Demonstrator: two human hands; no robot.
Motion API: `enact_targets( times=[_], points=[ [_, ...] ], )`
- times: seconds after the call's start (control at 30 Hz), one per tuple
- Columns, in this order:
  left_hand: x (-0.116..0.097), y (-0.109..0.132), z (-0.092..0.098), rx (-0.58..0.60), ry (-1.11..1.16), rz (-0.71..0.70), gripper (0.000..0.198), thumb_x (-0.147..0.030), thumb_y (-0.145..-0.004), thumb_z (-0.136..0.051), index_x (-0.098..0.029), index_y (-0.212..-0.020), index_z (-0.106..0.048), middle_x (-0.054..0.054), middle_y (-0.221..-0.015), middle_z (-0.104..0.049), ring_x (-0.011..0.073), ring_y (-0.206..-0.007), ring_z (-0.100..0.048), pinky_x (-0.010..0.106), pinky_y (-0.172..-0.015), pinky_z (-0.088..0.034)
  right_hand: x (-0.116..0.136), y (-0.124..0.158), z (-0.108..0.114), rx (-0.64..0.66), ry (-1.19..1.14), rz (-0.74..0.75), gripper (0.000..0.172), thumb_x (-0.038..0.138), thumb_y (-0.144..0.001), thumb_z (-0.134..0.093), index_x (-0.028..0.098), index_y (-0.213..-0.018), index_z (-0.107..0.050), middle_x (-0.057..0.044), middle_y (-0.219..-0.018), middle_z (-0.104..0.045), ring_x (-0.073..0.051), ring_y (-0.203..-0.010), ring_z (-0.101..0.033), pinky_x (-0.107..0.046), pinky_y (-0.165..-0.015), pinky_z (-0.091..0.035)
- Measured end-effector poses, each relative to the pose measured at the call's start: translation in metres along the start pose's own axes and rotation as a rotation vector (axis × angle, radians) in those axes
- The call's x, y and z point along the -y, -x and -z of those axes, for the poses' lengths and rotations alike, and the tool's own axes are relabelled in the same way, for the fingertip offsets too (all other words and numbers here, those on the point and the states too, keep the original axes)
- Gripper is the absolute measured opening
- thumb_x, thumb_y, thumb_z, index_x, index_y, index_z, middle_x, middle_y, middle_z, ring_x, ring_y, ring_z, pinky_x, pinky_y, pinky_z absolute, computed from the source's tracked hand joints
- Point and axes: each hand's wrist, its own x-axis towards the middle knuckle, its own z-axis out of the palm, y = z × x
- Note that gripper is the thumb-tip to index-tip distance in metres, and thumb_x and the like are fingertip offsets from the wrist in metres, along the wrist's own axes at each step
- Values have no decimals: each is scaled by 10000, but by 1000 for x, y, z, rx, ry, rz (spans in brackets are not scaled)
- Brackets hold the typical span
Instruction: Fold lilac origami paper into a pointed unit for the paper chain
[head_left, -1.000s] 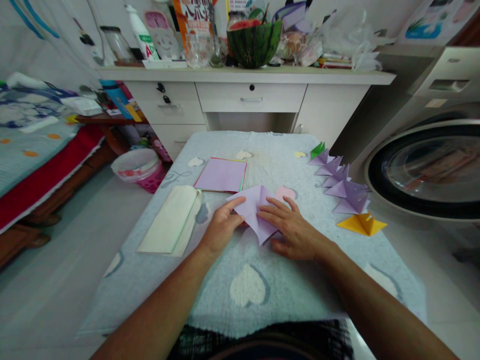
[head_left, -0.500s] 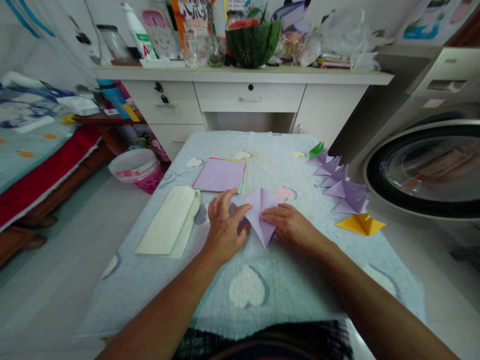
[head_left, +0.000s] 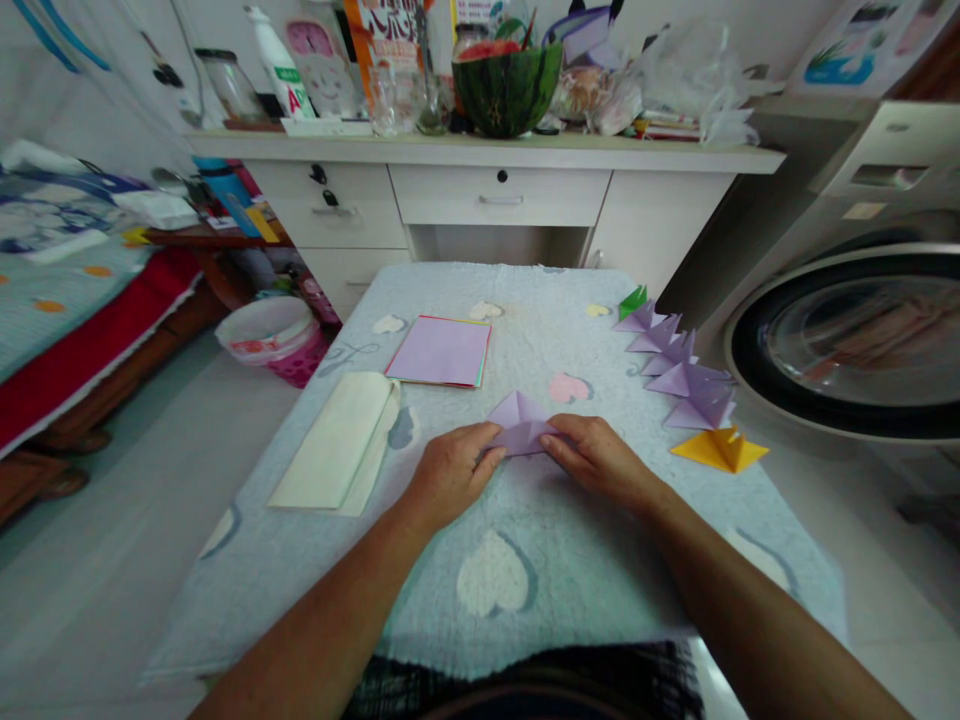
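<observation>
A folded purple paper (head_left: 519,425) lies on the light blue cloth-covered table (head_left: 510,520), with one flap raised. My left hand (head_left: 450,470) pinches its left corner, fingers closed on the paper. My right hand (head_left: 596,455) grips its right corner, fingers pressed on it. Both hands rest on the cloth. A stack of coloured square sheets (head_left: 441,351), purple on top, lies just beyond the hands.
A row of several folded purple pieces (head_left: 686,375), one green (head_left: 634,298) and one yellow (head_left: 718,448), runs along the right edge. A cream folded cloth (head_left: 337,440) lies left. Beyond stand a cluttered desk (head_left: 495,150), a washing machine (head_left: 847,330), a pink basin (head_left: 274,338) and a bed (head_left: 67,300).
The purple paper's lower point has been folded up, so the piece is now shorter. Both hands moved to its side corners and closed on them.
</observation>
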Motion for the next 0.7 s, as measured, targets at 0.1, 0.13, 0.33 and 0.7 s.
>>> enact_targets(
  times=[0.1, 0.13, 0.33, 0.7],
  points=[
    [-4, -3, 0, -53, 104, 88, 190, -307, -919, -511, -237, -1079, -586, 10, -939, -689, 170, -834, -646, 265, -728, -451, -3, -3, -7, -89, -9, -92, 155, 303, -919, -505, 200, -857, -602, -3, -726, -639, -147, -633, -571, -255, -597, -398],
    [-5, -5, -1, -78, 126, 110, 183, -303, -912, -522, -233, -1069, -584, 10, -936, -687, 168, -832, -642, 261, -723, -448, -5, -4, -10, -117, -14, -123, 122, 303, -905, -528, 205, -914, -599, -5, -748, -650, -152, -647, -583, -257, -606, -404],
    [-5, -15, -6, -123, 34, 197, 123, -293, -892, -532, -203, -823, -580, -1, -768, -608, 161, -716, -570, 268, -645, -398, -12, -12, -21, -200, 70, -239, 176, 315, -881, -568, 194, -1000, -613, -47, -863, -695, -198, -763, -634, -298, -693, -436],
    [5, -18, -15, -213, -246, 192, 258, -323, -831, -629, -183, -1047, -642, 93, -1005, -600, 271, -963, -547, 415, -887, -434, -25, -17, -33, -296, 390, -229, 217, 339, -802, -658, 196, -965, -661, -120, -1049, -609, -293, -969, -512, -414, -789, -417]
  ],
)
